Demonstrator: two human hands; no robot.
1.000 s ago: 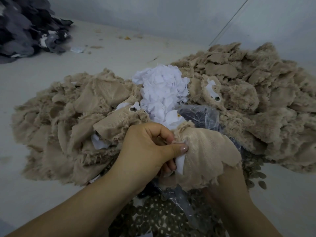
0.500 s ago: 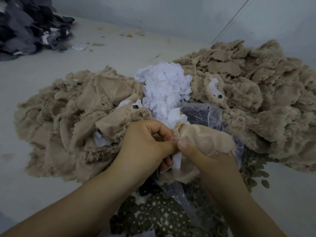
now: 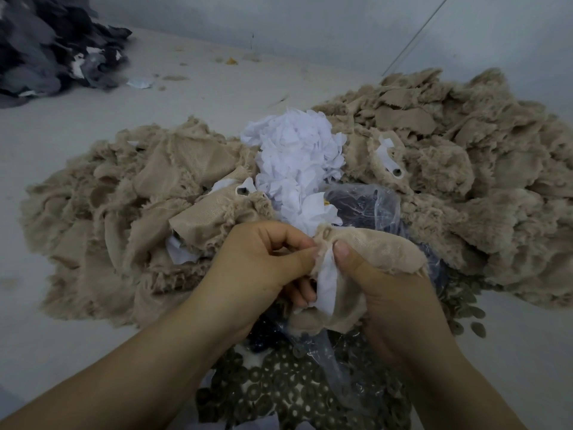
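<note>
Both hands hold one beige plush fabric piece (image 3: 381,252) just in front of me. My left hand (image 3: 263,265) pinches its frayed left edge between thumb and forefinger. My right hand (image 3: 390,299) grips the piece from the right, thumb on top near the same edge. A white paper strip (image 3: 327,287) hangs from the piece between the two hands. The fingers of my right hand are hidden under the fabric.
Beige plush pieces (image 3: 449,169) are heaped left and right on the pale table (image 3: 77,119). A mound of white paper scraps (image 3: 297,159) sits between them. A clear plastic bag (image 3: 369,206) and several dark washers (image 3: 294,392) lie near me. Dark grey fabric (image 3: 46,41) is piled far left.
My right hand came up from under the fabric piece and now grips it with the thumb on top. Both thumbs have met at the edge where the white strip hangs.
</note>
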